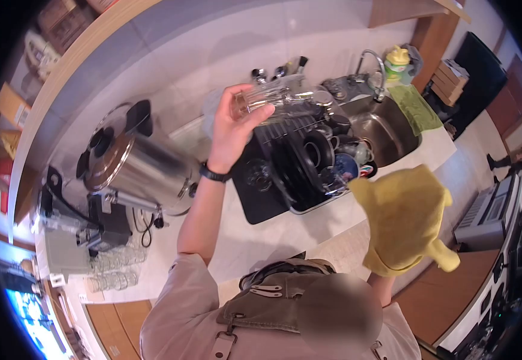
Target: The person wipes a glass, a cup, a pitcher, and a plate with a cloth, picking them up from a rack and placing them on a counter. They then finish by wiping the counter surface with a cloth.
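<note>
In the head view, your left hand [228,123] is raised over the counter [327,231], toward its back edge, with thumb and fingers closed around a clear glass [255,102]. The glass is tilted onto its side, and its far end is hard to make out against the clear and shiny things behind it, so you can't tell exactly where it stops. Your right hand is hidden by a yellow cloth [405,213] draped over it, out past the counter's front edge; only a bit of forearm [382,289] shows below, and whether those fingers are spread or pressed together can't be told. Between your arms, near the middle of the counter, sits a dish rack [310,209] holding dark plates [297,171] and a jumble of cups and dishes, many overlapping too much to separate. A black mat [255,201] lies at its left, partly covered by the rack. Toward the counter's right end is the sink [393,129], its near side blocked by the dishes, with a green cloth [417,108] along its right edge. A metal tank [153,171] stands to the left, and rows of glasses [117,264] sit near the front left corner. A blurred patch covers part of your apron [264,306].
</note>
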`<state>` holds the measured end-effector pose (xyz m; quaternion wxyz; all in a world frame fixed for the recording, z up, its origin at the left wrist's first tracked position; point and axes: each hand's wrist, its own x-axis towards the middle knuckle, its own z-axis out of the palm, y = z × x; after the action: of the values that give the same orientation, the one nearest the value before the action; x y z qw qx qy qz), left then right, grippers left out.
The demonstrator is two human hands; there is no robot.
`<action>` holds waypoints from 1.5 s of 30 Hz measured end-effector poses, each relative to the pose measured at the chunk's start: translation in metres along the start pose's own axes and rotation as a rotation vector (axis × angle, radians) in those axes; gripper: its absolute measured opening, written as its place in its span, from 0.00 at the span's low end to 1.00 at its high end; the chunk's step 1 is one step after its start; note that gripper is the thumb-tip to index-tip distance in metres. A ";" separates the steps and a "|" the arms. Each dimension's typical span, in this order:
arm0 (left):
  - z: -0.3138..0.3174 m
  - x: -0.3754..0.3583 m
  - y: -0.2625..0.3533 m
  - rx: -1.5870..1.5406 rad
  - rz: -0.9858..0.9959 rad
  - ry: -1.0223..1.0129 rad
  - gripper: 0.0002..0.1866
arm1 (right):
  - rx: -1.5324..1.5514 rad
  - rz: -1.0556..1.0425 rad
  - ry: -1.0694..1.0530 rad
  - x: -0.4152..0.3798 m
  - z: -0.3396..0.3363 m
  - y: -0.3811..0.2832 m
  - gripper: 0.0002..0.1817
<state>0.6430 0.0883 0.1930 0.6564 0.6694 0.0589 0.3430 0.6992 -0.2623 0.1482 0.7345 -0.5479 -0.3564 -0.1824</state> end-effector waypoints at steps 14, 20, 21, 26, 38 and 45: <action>-0.104 -0.276 0.136 0.790 0.221 0.382 0.17 | 0.222 0.072 -0.864 -0.162 0.245 -0.025 0.24; -0.214 -0.388 0.105 0.910 0.303 0.409 0.16 | 0.185 0.128 -1.166 -0.264 0.307 -0.058 0.25; -0.226 -0.407 0.091 0.834 0.290 0.539 0.15 | 0.187 0.119 -1.205 -0.282 0.315 -0.056 0.25; -0.259 -0.476 0.078 -0.468 -0.514 0.861 0.24 | 0.238 -0.107 -1.455 -0.300 0.368 -0.085 0.33; -0.292 -0.586 0.113 -0.858 -0.461 1.116 0.25 | 0.581 -0.499 -1.131 -0.391 0.436 -0.166 0.24; -0.341 -0.585 0.160 0.921 0.237 1.288 0.21 | 0.854 0.935 -1.159 -0.431 0.481 -0.215 0.22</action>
<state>-0.0422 0.0436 0.0834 0.1105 0.5453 0.4905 0.6707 0.1092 0.0633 0.0518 0.5796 -0.3219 -0.4511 0.5975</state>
